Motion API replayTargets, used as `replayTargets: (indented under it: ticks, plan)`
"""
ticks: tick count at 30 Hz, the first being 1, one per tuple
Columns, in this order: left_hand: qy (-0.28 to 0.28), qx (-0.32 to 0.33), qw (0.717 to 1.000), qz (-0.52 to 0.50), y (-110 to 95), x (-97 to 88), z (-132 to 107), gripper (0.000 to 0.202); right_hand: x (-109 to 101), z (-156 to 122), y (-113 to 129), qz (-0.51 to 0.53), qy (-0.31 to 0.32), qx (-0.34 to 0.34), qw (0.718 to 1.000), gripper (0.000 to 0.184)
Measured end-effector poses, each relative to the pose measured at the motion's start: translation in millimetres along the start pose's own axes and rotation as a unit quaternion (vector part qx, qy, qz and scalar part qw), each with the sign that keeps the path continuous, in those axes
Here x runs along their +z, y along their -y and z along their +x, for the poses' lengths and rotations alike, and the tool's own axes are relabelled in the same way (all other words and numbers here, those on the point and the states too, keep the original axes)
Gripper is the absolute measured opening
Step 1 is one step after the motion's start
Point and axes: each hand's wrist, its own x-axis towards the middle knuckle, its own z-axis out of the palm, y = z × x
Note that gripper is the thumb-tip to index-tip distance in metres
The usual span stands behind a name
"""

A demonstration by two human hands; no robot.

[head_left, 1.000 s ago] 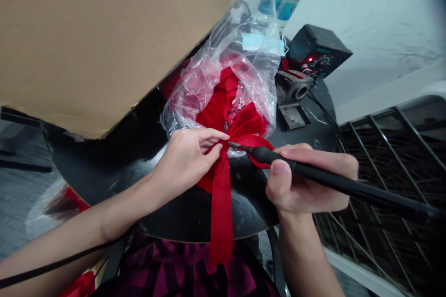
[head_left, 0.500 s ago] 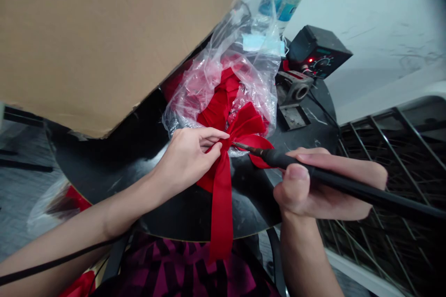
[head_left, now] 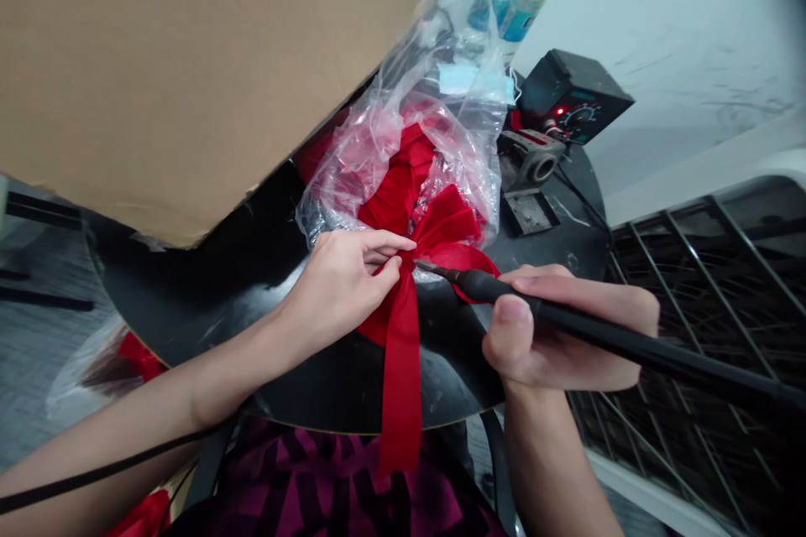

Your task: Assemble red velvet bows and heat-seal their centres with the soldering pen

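My left hand pinches the knot of a red ribbon bow, thumb and fingers pressed together at its centre. A long red ribbon tail hangs down over the front edge of the round black table. My right hand grips a black soldering iron like a pen. Its metal tip sits right at the bow's knot, beside my left fingertips.
A clear plastic bag with more red ribbon lies behind the bow. A large cardboard box fills the upper left. A black soldering station with a red light and a metal stand sit at the back right. A black wire rack stands on the right.
My right hand with the soldering iron drew back to the right, then came in again, so the tip is once more at the knot. The left hand has stayed put.
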Motion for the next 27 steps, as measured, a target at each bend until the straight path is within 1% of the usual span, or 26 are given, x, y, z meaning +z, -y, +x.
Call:
replayTargets:
  ticks: [5,15,22,27]
  plan:
    - [-0.005,0.019,1.000,0.008,2.2,-0.3,-0.7,0.028,0.4,-0.6,1.5,0.016,0.006,0.008,1.000,0.006]
    - [-0.004,0.047,0.998,0.033,4.3,-0.3,0.1,0.027,1.4,-1.2,1.2,0.002,0.006,0.013,1.000,0.006]
    - [-0.004,0.050,0.998,0.043,2.7,-1.4,-0.5,0.028,0.7,-2.0,1.3,-0.007,0.013,0.007,1.000,0.005]
    - [-0.009,0.055,0.997,0.050,2.8,-0.9,0.3,0.028,-0.1,-1.8,1.5,0.002,0.038,0.018,0.999,0.008]
